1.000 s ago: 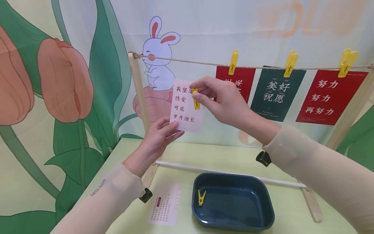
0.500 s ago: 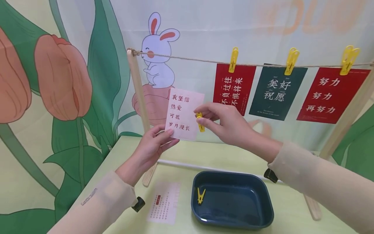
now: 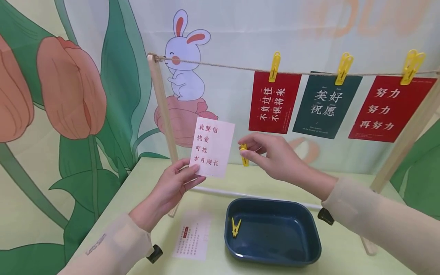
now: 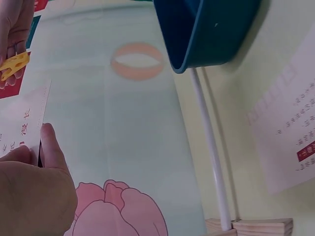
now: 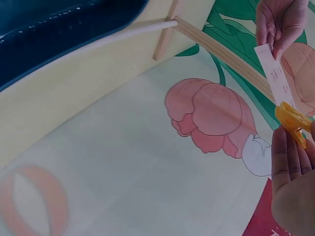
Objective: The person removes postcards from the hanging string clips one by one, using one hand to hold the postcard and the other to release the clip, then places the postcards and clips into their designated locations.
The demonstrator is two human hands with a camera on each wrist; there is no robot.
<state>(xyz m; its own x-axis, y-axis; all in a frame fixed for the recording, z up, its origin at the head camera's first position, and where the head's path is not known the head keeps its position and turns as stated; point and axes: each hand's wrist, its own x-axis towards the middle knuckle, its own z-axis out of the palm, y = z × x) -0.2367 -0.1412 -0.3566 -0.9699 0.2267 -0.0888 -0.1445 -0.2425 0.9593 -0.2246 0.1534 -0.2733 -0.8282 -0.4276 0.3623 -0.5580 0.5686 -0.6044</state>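
My left hand (image 3: 172,183) pinches a pale pink card (image 3: 212,147) by its lower left corner, thumb in front and fingers behind. Dark red Chinese characters run across the card, which leans slightly. To its right, my right hand (image 3: 275,156) holds a yellow clothespin (image 3: 244,154) between thumb and fingers, apart from the card in the head view. The same clothespin (image 5: 291,120) shows in the right wrist view, with the card (image 5: 275,73) beyond it. In the left wrist view, thumb and finger grip the edge of the card (image 4: 24,115).
A twine line (image 3: 220,65) spans two wooden posts, with red and green cards (image 3: 328,105) hanging from yellow clothespins. Below stands a dark blue basin (image 3: 275,231) holding one yellow clothespin (image 3: 235,227). Another pink card (image 3: 191,235) lies on the table left of it. A white rod (image 3: 220,192) runs behind.
Both hands have come down from near the line. The right hand with the clothespin has moved rightward off the card; the left hand has lowered the card slightly leftward.
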